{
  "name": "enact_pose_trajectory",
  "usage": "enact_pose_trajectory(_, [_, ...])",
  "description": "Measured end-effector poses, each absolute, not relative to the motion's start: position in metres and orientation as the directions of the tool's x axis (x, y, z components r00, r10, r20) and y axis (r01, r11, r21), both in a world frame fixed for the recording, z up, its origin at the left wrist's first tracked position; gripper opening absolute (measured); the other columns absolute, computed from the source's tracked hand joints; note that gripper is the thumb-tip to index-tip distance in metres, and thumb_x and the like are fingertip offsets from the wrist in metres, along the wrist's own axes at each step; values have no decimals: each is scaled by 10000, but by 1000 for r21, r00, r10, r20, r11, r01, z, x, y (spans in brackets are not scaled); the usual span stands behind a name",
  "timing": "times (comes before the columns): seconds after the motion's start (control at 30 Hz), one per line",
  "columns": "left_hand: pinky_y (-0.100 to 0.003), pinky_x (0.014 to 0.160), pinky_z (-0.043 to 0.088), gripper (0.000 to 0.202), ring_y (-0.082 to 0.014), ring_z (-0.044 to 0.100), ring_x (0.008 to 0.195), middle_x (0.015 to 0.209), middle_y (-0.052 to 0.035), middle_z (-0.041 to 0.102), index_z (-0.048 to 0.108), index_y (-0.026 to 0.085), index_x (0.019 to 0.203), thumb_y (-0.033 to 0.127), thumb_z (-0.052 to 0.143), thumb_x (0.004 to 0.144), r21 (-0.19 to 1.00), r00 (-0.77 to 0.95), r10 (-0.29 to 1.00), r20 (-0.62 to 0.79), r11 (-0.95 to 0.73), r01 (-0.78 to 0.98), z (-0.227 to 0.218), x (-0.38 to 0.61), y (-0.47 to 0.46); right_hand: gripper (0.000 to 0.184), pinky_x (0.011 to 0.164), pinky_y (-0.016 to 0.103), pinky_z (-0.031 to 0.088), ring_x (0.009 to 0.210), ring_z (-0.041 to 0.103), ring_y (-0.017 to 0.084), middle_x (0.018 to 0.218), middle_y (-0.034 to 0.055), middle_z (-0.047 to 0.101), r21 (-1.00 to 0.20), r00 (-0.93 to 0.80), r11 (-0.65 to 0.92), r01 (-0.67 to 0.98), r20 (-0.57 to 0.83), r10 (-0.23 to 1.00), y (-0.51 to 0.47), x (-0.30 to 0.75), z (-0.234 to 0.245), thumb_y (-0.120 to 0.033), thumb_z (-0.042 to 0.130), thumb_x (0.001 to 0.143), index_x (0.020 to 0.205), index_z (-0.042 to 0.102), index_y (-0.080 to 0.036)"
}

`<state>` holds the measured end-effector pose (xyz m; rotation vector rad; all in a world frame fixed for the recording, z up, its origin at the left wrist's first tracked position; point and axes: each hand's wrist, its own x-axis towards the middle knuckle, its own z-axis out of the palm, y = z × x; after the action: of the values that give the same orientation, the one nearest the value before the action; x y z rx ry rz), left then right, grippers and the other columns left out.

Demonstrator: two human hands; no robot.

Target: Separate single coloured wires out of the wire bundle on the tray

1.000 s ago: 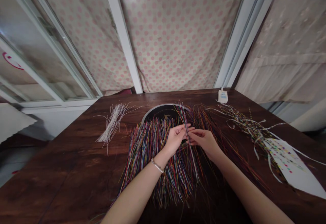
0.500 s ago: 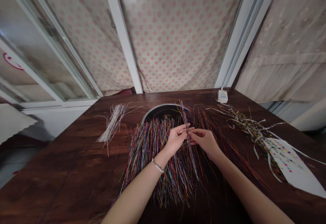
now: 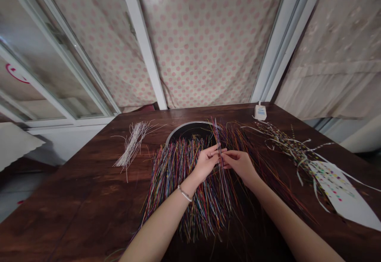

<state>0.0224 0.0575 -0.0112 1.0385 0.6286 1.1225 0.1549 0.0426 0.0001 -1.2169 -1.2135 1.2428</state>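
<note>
Hands (image 3: 205,162) (image 3: 239,164) barely shifted, coloured strands (image 3: 219,151) between fingers (image 3: 229,155)

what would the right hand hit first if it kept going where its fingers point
The right hand would meet the thin strand bunch at its fingertips first, then the left hand, though depth is unclear.

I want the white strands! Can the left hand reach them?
Probably yes: only the coloured strands and wooden table lie between the left hand and the white strands, though it must let go first.
</note>
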Motion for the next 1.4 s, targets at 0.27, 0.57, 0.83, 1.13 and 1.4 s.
enact_pose_trajectory(0.27, [-372, 830, 440, 550, -218, 617, 896, 1135, -191, 587, 498, 124, 1218, 244, 660, 706, 899, 349, 935, 67, 96, -427, -10, 24, 57, 253, 498, 227, 545, 561, 616, 125, 637, 33, 651, -999, -16, -13, 49, -13, 1000, 41, 155, 3, -323, 640, 674, 806, 674, -109])
enact_pose_trajectory(0.57, [-378, 864, 420, 532, -237, 598, 962, 1133, -201, 586, 508, 102, 1200, 175, 650, 693, 857, 371, 928, 14, 180, -483, -8, 22, 56, 224, 490, 236, 548, 559, 605, 122, 655, 31, 647, -996, -20, 4, 92, 3, 1000, 43, 156, -1, -300, 631, 671, 793, 652, -114])
enact_pose_trajectory(0.83, [-372, 852, 433, 493, -233, 610, 936, 1107, -190, 605, 549, 108, 1133, 186, 688, 666, 865, 358, 934, 6, 174, -471, -7, 24, 56, 197, 457, 226, 538, 511, 596, 115, 592, 13, 619, -996, -23, 2, 89, 0, 1000, 42, 154, 2, -299, 610, 673, 752, 642, -121])
enact_pose_trajectory(1.13, [-347, 822, 446, 363, -233, 614, 926, 1045, -168, 640, 626, 104, 1000, 253, 684, 674, 890, 345, 939, -2, 159, -427, -5, 22, 55, 179, 430, 220, 530, 502, 617, 133, 573, 9, 617, -998, -42, -4, 60, -6, 999, 42, 153, 1, -295, 624, 659, 733, 610, -133])
enact_pose_trajectory(1.4, [-350, 827, 448, 376, -230, 615, 924, 1031, -159, 647, 632, 111, 986, 294, 699, 665, 897, 348, 937, -13, 164, -410, -5, 20, 57, 205, 433, 216, 523, 500, 598, 113, 622, 17, 640, -997, -40, 19, 75, 16, 999, 44, 155, -3, -308, 643, 640, 738, 628, -127])
